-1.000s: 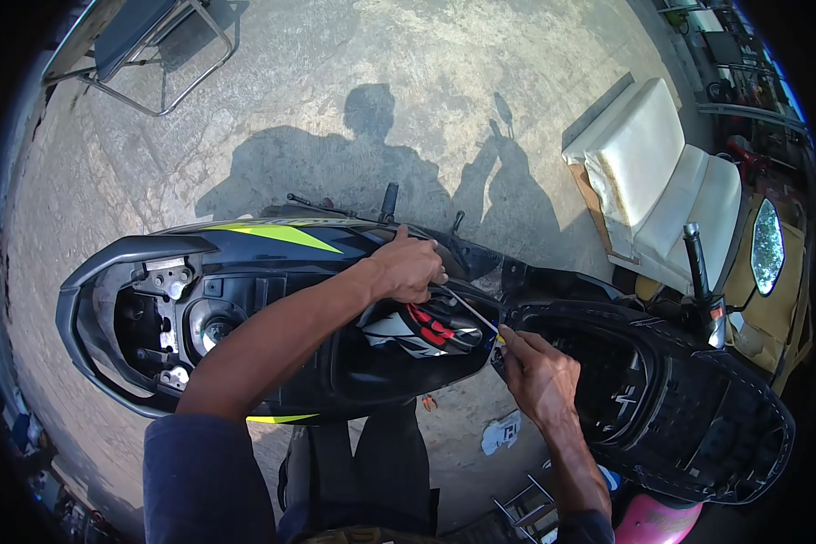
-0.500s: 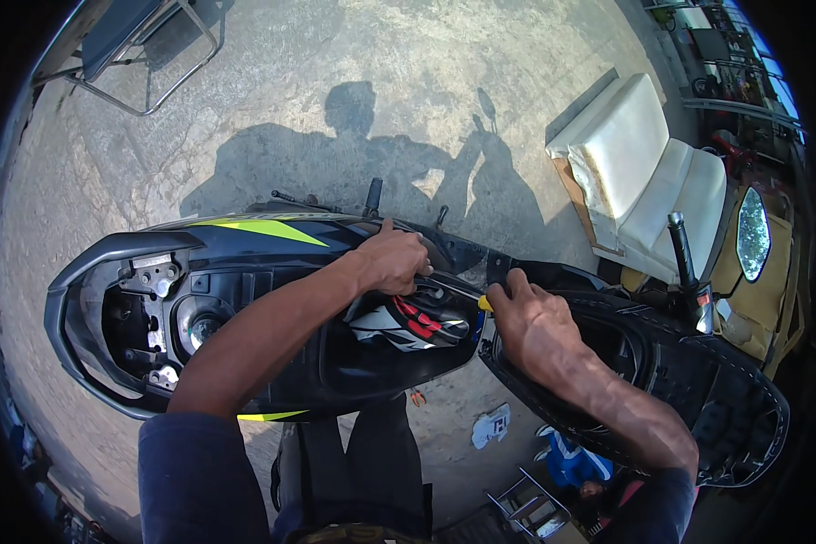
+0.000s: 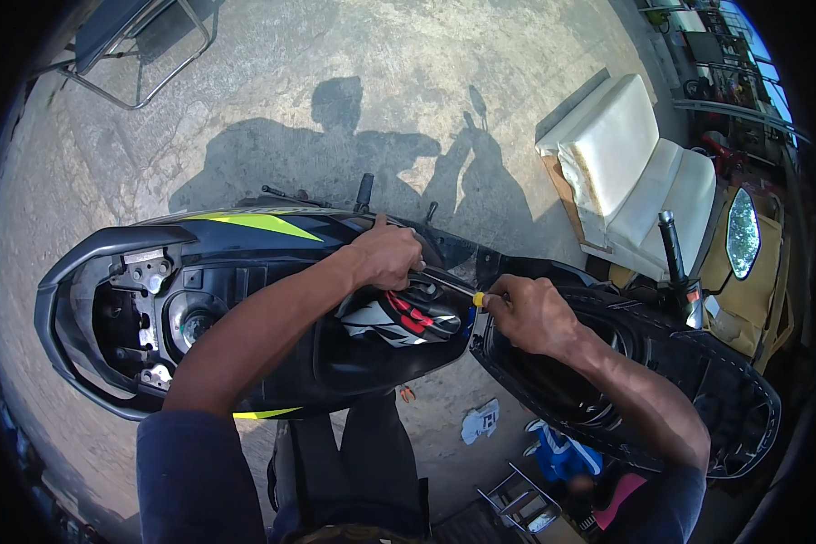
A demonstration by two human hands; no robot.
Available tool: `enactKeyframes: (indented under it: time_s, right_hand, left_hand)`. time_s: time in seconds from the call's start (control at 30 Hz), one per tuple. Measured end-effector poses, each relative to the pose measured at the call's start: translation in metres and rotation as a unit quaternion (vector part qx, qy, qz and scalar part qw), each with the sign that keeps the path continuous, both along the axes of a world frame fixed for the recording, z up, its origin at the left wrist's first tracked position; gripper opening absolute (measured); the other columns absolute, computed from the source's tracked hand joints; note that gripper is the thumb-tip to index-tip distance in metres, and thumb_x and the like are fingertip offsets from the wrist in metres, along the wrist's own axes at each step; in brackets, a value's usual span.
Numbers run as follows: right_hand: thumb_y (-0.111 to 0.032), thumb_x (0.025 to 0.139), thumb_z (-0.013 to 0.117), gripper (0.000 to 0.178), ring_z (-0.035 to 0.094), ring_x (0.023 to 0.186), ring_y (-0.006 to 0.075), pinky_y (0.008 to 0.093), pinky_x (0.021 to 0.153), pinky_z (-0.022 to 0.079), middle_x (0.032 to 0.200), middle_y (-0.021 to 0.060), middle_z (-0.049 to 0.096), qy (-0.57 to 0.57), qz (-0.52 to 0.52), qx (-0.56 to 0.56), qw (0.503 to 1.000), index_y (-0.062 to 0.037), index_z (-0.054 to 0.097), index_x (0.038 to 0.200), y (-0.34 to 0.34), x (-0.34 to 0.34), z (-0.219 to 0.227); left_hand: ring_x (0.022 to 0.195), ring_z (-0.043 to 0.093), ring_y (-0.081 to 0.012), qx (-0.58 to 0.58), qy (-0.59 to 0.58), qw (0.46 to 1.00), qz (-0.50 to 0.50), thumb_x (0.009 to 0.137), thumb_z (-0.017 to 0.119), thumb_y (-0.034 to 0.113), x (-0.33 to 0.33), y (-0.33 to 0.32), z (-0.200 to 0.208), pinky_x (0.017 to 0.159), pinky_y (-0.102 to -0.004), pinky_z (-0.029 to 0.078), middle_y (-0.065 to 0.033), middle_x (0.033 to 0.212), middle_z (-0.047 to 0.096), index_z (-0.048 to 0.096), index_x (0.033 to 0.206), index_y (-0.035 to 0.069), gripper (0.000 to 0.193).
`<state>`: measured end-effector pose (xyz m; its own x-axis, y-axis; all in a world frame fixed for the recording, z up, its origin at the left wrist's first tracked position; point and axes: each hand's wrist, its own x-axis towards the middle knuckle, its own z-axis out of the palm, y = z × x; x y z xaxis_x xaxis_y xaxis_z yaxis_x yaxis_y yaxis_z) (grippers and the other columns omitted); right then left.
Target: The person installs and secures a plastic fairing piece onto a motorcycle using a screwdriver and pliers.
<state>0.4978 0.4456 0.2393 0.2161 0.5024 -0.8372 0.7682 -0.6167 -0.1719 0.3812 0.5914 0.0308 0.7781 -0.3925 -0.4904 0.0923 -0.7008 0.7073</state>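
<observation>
A black scooter (image 3: 245, 356) with lime-green stripes lies across the view, its seat (image 3: 730, 408) tipped open to the right. My right hand (image 3: 537, 315) is closed round the yellow handle of a screwdriver (image 3: 478, 298). Its metal shaft points left toward my left hand (image 3: 386, 256), which is curled over the far rim of the under-seat compartment (image 3: 354, 367). The shaft's tip is hidden by the left fingers, so I cannot see what it touches. Below the shaft, a red, white and black patterned item (image 3: 401, 322) sits in the compartment.
A white padded seat (image 3: 621, 154) stands at far right, near the scooter's mirror (image 3: 743, 233). A folding metal-framed chair (image 3: 127, 45) is at far left. Orange-handled pliers (image 3: 407, 393) and a white paper or bag (image 3: 480, 422) lie on the ground. Another person (image 3: 567, 453) is at lower right.
My right hand has turned on the screwdriver and sits slightly farther back, so more of the yellow handle shows. My left hand stays on the rim. The whole view has shifted slightly.
</observation>
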Motion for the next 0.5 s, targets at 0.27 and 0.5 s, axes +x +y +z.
enactKeyframes:
  time_s: [0.27,0.5]
  right_hand:
    - [-0.02,0.098,0.063,0.03,0.071,0.103,0.041,0.0493,0.081,0.059,0.106,0.0245,0.064,-0.013,0.014,-0.036,0.999,0.0071,0.063,0.111,0.0,-0.003,0.001]
    - [-0.006,0.089,0.065,0.025,0.071,0.096,0.0413,0.0461,0.081,0.06,0.107,0.0229,0.062,-0.032,0.186,0.105,0.976,0.0059,0.065,0.111,-0.011,0.001,0.014]
  left_hand:
    - [0.146,0.048,-0.033,-0.015,-0.018,0.999,0.024,0.08,0.08,0.023,-0.003,-0.004,-0.002,0.116,-0.0759,0.03,-0.0131,0.134,0.07,0.074,0.13,0.018,0.051]
    - [0.144,0.049,-0.0332,-0.028,-0.031,0.998,0.044,0.076,0.08,0.02,-0.006,-0.006,0.001,0.116,-0.0757,0.03,-0.0136,0.13,0.072,0.076,0.126,0.013,0.05]
